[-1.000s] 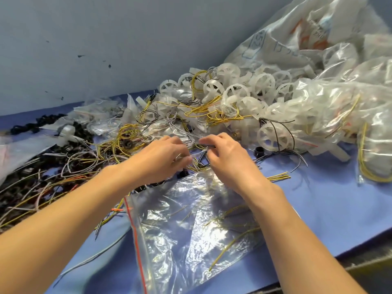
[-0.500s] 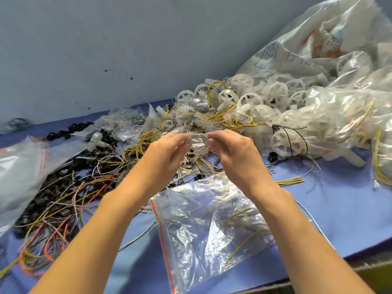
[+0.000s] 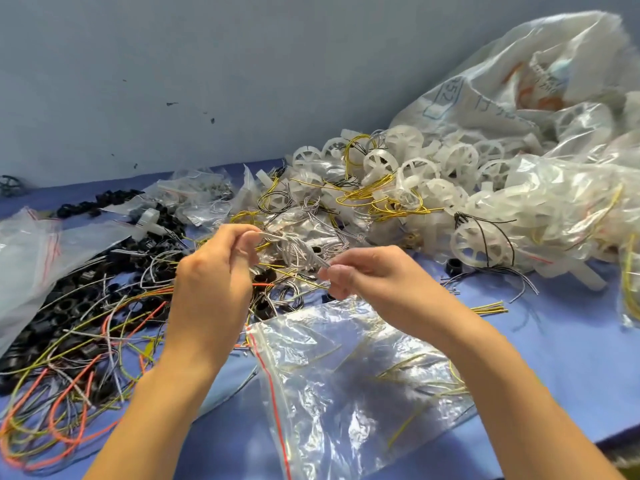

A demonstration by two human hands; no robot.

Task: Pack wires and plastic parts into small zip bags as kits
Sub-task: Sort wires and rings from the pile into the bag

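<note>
Wires [image 3: 298, 251] pinched between left hand [image 3: 211, 282] and right hand [image 3: 375, 276]; zip bag [image 3: 346, 393] near; wheels [image 3: 479, 242] behind.

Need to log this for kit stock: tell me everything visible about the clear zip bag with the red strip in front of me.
The clear zip bag is thin, glossy, crinkled plastic with a red strip along its left edge. It lies flat on the blue table near the front edge, below the left hand and right hand, which pinch a pale wire bundle above it; the right forearm crosses over it. Thin yellow wires show through it, inside or beneath I cannot tell.
</note>
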